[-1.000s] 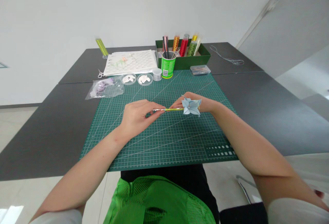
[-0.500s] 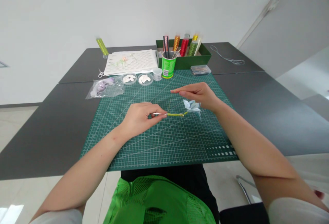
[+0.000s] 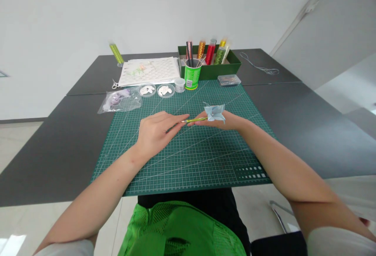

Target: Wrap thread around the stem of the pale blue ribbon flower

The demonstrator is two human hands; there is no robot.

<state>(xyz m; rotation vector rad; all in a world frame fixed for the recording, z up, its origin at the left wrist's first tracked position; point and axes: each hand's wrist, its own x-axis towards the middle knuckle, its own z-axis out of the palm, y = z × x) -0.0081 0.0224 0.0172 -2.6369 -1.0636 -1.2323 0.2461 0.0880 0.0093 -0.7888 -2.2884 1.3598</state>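
Over the cutting mat (image 3: 182, 162), my left hand (image 3: 157, 130) pinches the wrapped yellow-green stem (image 3: 194, 120) of a fabric flower between thumb and fingertips. The stem points right and ends in a pale blue flower head (image 3: 214, 113) with pointed petals. Behind the flower, my right hand (image 3: 230, 120) has its fingers closed and reaching left, close to the stem and to my left fingertips. A fine thread ran to these right fingers a moment ago; it is too thin to make out now. The flower head covers part of this hand.
At the back stand a green can (image 3: 192, 76) of sticks, a dark green box (image 3: 232, 68) of thread spools and a small clear case (image 3: 229, 80). Two dishes of white pieces (image 3: 165, 90), a plastic bag (image 3: 120, 100) and stacked white sheets (image 3: 149, 71) lie to the left.
My right hand has dropped from above the stem to behind it, beside my left fingers. The flower has shifted slightly up and left, and its head has turned.
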